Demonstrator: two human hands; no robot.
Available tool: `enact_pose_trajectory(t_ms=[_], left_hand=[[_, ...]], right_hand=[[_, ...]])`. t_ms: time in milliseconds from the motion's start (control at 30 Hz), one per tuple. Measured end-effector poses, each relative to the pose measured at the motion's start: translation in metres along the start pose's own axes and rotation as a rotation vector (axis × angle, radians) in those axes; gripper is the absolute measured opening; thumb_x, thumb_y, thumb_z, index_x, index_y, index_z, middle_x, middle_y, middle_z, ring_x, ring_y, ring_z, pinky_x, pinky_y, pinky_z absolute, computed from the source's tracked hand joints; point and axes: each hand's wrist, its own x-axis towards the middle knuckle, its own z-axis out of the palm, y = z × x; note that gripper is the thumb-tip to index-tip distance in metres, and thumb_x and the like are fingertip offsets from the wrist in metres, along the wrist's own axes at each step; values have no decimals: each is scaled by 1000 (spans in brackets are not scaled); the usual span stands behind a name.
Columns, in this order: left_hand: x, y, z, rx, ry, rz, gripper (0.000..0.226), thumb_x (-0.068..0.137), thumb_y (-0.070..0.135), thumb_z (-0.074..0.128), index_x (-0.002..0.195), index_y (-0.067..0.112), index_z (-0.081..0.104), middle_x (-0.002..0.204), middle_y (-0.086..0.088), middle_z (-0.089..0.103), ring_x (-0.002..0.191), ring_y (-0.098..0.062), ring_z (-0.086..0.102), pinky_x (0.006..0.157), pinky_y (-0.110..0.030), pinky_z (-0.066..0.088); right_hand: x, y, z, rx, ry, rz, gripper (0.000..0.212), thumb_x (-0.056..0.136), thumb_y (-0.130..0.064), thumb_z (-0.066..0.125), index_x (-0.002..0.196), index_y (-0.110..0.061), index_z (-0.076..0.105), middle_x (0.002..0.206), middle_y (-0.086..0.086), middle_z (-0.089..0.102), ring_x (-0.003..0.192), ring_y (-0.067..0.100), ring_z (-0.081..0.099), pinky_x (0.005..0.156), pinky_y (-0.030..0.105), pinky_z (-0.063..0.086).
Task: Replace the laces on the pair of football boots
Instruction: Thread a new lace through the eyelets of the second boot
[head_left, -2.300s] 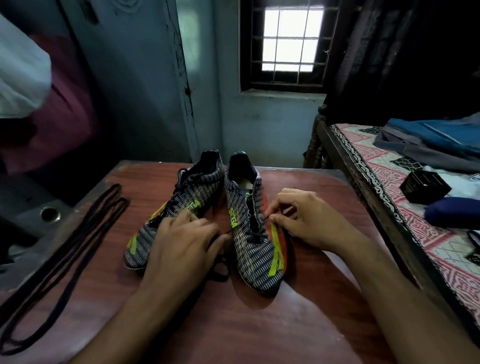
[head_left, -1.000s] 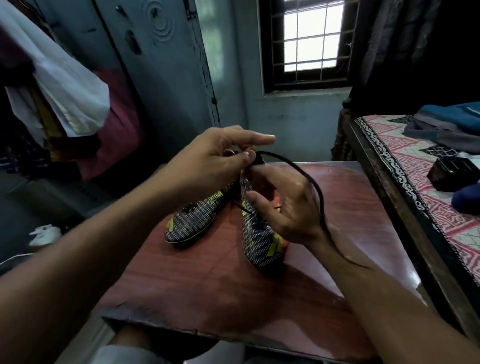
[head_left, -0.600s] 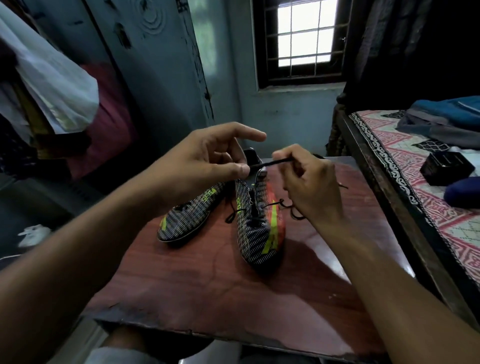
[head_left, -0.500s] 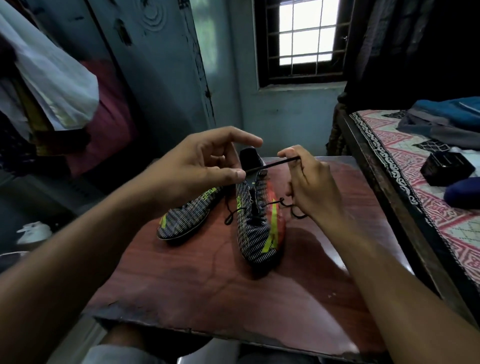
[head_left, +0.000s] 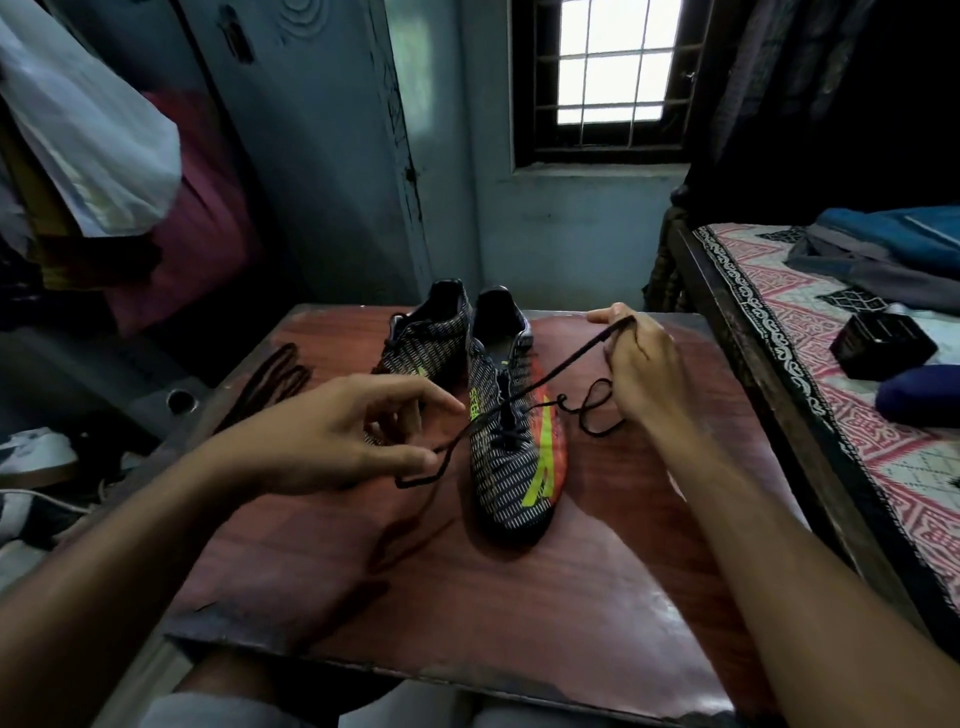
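At the far left, hanging clothes (head_left: 93, 135) are cut off by the frame edge, and the floor clutter below them is too dim to identify. A bundle of spare black laces (head_left: 270, 382) lies on the left side of the wooden table (head_left: 467, 597), its nearer end hidden behind the left forearm. The left hand (head_left: 332, 436) hovers above the table just left of the boots, thumb and fingertips pinching one end of the black lace (head_left: 550, 374), whose tip curls under the thumb. The left boot (head_left: 426, 338) stands toward the back, its toe hidden behind that hand. Touching or nearly touching it (the gap is hard to judge), the right boot (head_left: 514, 447) points toward the viewer, its eyelets blurred; the lace rises from them on both sides. The right hand (head_left: 639, 369) is raised beside this boot, fingers curled round the other end of the lace, a slack loop hanging below the palm. Further right, a patterned bed (head_left: 831, 415) carries a black box (head_left: 880, 345) and folded clothes, partly cut off by the edge.
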Motion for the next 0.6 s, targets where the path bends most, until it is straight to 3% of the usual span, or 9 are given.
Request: enact_pose_trajectory(t_ms=[67, 133, 200, 300, 433, 600], left_hand=[[9, -8, 7, 97, 109, 16, 35, 88, 47, 75, 122, 43, 68, 97, 11, 70, 88, -8, 67, 77, -19, 53], [25, -12, 15, 142, 283, 54, 23, 93, 38, 73, 117, 37, 71, 98, 12, 68, 90, -8, 65, 74, -16, 50], [43, -16, 27, 173, 425, 82, 21, 94, 25, 72, 114, 32, 73, 97, 11, 65, 85, -7, 63, 69, -13, 46], [71, -27, 46, 203, 549, 80, 30, 91, 22, 75, 120, 32, 70, 102, 14, 57, 80, -5, 61, 69, -16, 45], [88, -36, 65, 185, 620, 80, 36, 88, 39, 67, 124, 38, 61, 113, 15, 48, 86, 0, 60, 75, -31, 57], [89, -49, 79, 62, 699, 92, 42, 85, 43, 76, 123, 35, 60, 114, 11, 46, 90, -5, 60, 77, -35, 59]], right_hand=[[-3, -3, 3, 73, -54, -39, 40, 111, -21, 33, 116, -22, 73, 90, -18, 63, 86, 4, 56, 71, 13, 37], [-6, -3, 9, 141, -161, -93, 38, 110, -15, 36, 114, -20, 73, 70, -27, 60, 68, -6, 54, 68, 17, 40], [-9, -1, 13, 148, -227, -147, 34, 109, -14, 42, 115, -19, 74, 67, -29, 63, 61, -6, 57, 64, 24, 44], [-7, 0, 13, 125, -240, -223, 22, 103, -17, 59, 110, -24, 77, 82, -16, 72, 68, 0, 63, 66, 31, 53], [-4, 3, 8, 150, -272, -250, 20, 92, -11, 75, 100, -28, 81, 89, -13, 77, 82, 6, 72, 79, 38, 60], [-1, -6, -10, 251, -281, -314, 23, 88, -2, 77, 100, -22, 80, 94, -7, 79, 91, 9, 75, 84, 28, 60]])
